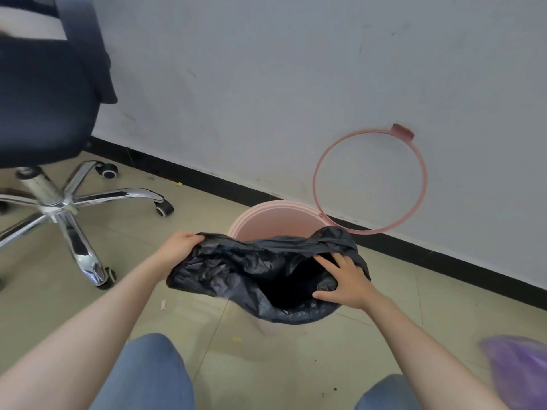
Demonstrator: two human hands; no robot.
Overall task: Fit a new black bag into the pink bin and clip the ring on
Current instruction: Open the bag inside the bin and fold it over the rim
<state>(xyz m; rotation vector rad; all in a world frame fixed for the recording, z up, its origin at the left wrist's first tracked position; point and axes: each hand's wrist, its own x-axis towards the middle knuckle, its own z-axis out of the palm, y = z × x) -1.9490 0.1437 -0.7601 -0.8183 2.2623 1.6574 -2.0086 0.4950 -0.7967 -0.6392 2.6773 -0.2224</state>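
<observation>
The pink bin [272, 221] stands on the floor by the wall, its far rim and inner wall showing. A black bag [236, 270] is spread open over the bin's near side, with its dark mouth facing up. My left hand [180, 244] pinches the bag's left edge. My right hand [346, 281] lies over the bag's right edge, fingers spread and thumb hooked on the plastic. The pink ring [426, 179] is hinged at the bin's far right rim and stands swung up against the wall.
A black office chair [44, 93] with a chrome star base [65, 205] stands at the left. A purple plastic bag [521, 371] lies at the bottom right. My knees in jeans [151, 377] are at the bottom. The white wall has a black skirting [183, 170].
</observation>
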